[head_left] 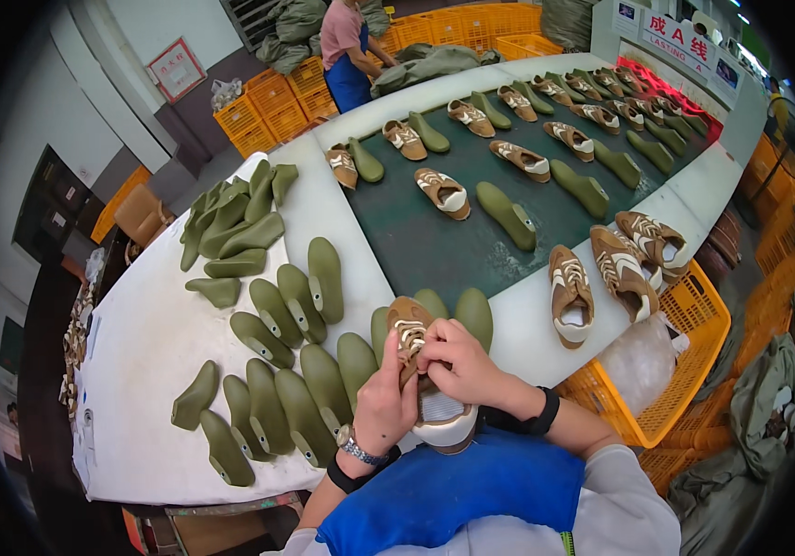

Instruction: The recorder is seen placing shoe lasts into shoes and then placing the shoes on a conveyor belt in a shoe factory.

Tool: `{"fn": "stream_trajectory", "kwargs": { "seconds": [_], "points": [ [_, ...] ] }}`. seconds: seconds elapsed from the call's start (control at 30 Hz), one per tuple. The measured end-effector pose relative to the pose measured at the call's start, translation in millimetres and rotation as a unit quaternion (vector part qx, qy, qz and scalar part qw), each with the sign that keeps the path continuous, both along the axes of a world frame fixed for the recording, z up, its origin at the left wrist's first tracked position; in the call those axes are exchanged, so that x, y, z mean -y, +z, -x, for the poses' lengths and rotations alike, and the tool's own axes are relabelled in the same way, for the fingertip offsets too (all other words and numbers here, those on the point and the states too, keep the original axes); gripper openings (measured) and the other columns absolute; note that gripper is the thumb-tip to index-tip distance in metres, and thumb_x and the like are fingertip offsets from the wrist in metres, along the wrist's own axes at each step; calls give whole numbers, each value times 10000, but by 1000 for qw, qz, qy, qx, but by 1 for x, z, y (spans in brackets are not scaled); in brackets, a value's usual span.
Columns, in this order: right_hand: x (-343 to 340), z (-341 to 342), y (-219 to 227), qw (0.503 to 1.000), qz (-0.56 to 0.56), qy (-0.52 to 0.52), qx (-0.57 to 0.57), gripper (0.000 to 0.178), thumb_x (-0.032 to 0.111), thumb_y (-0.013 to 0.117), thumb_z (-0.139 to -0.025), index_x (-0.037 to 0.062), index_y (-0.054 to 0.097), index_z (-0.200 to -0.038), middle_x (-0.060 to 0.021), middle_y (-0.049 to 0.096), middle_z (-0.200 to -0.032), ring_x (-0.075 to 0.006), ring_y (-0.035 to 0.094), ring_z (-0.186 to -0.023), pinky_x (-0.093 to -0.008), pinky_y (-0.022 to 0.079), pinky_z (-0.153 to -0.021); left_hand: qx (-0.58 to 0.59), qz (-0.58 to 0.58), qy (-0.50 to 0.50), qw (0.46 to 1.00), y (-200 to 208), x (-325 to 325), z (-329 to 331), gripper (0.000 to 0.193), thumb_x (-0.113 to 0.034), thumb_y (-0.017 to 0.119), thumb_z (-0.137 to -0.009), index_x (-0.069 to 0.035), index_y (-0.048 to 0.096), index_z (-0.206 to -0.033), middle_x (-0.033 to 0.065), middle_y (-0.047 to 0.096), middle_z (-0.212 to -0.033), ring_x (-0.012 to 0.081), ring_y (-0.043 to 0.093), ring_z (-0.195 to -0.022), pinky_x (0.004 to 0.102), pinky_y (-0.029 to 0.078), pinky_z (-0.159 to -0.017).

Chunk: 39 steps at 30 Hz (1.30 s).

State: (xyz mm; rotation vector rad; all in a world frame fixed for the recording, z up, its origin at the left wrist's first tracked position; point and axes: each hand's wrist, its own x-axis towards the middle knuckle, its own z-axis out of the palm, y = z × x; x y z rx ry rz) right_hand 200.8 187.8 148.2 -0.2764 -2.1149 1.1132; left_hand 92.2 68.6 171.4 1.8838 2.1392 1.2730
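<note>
A brown and white sneaker is held close to my body at the table's near edge, its toe pointing away from me. My left hand is closed around its left side, thumb and fingers near the lacing. The fingers of my right hand are pinched together at the white laces; they partly hide what they grip. Just beyond the shoe stand green shoe lasts, and more lasts stand in rows to the left of my left hand.
A heap of lasts lies on the white table. Ahead, sneakers and lasts stand on a green conveyor belt. Several finished-looking sneakers stand at right, above an orange crate. Another person works beyond the belt.
</note>
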Motion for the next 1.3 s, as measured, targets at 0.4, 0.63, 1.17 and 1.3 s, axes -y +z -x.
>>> {"fn": "stream_trajectory", "kwargs": {
  "seconds": [0.4, 0.63, 1.17, 1.3],
  "points": [
    [-13, -23, -11, 995, 81, 11, 54, 310, 155, 613, -774, 106, 574, -1077, -106, 536, -868, -251, 542, -797, -329, 449, -704, -40, 9, 148, 988, -10, 11, 39, 280, -50, 539, -829, -62, 589, -1104, 182, 620, -779, 330, 610, -666, 381, 483, -572],
    [8, -41, -103, 896, -67, 63, 434, 407, 473, 509, -841, 148, 528, -1085, -167, 622, -702, -335, 622, -683, -436, 485, -585, -49, 42, 254, 965, -20, 58, 77, 252, -30, 496, -837, -52, 599, -1066, 198, 623, -837, 349, 610, -721, 391, 488, -630],
    [-183, 61, -157, 887, -189, -20, 422, 127, 199, 464, -792, 185, 541, -893, -138, 618, -714, -341, 606, -691, -463, 458, -605, -25, 42, 292, 955, -31, 59, 66, 244, -32, 503, -823, -25, 598, -1048, 193, 627, -852, 358, 608, -749, 394, 486, -653],
    [-170, 65, -174, 874, -165, -20, 457, 187, 189, 457, -803, 201, 555, -962, -122, 629, -765, -324, 613, -753, -433, 470, -661, -60, 51, 295, 952, -32, 59, 61, 245, -42, 510, -823, -18, 594, -1051, 185, 628, -853, 349, 612, -748, 390, 491, -650]
  ]
}}
